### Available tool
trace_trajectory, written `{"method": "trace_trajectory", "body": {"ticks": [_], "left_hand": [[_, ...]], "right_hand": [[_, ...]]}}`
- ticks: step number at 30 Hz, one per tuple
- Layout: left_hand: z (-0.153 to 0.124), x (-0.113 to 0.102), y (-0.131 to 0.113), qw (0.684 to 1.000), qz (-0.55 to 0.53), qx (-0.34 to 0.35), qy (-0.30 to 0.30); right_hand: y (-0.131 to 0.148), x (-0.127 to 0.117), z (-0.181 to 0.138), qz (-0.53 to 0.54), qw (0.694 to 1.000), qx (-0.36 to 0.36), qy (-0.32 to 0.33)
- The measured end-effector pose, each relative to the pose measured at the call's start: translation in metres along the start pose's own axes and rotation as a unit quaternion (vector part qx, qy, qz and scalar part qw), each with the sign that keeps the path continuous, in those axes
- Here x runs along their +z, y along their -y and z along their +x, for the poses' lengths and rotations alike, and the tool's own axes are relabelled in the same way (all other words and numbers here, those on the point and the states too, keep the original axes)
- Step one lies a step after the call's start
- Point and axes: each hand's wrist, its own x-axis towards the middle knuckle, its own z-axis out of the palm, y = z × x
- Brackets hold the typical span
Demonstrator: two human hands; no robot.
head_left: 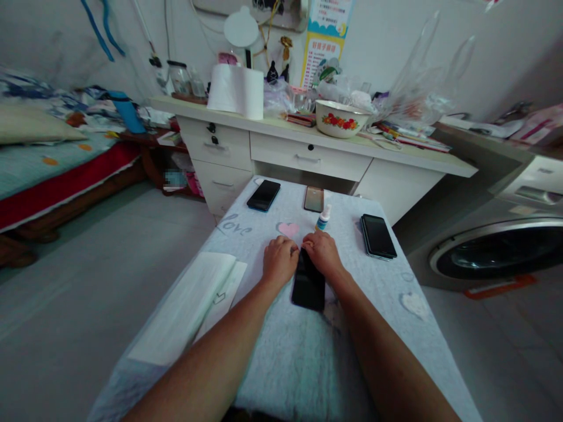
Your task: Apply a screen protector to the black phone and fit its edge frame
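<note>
A black phone (308, 284) lies flat on the small cloth-covered table (281, 351) between my wrists. My left hand (280, 259) is curled, its fingertips at the phone's far left corner. My right hand (323, 251) is curled too, fingertips pinched at the phone's far edge. Both hands press on the top end of the phone; anything pinched between the fingers is too small to see. A small dropper bottle (323, 218) stands just beyond my right hand.
Three more phones lie on the table: far left (264, 194), far middle (314, 198), right (377, 235). White sheets (189, 305) lie at the left edge. Beyond stands a cluttered desk (308, 149) with a bowl (342, 118); washing machine (497, 246) right, bed (53, 170) left.
</note>
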Motion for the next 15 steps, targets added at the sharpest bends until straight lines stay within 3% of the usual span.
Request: {"method": "trace_trajectory", "body": {"ticks": [15], "left_hand": [[-0.002, -0.001, -0.001, 1.0, -0.014, 0.01, -0.007]], "right_hand": [[-0.032, -0.014, -0.019, 0.003, 0.998, 0.056, -0.001]]}}
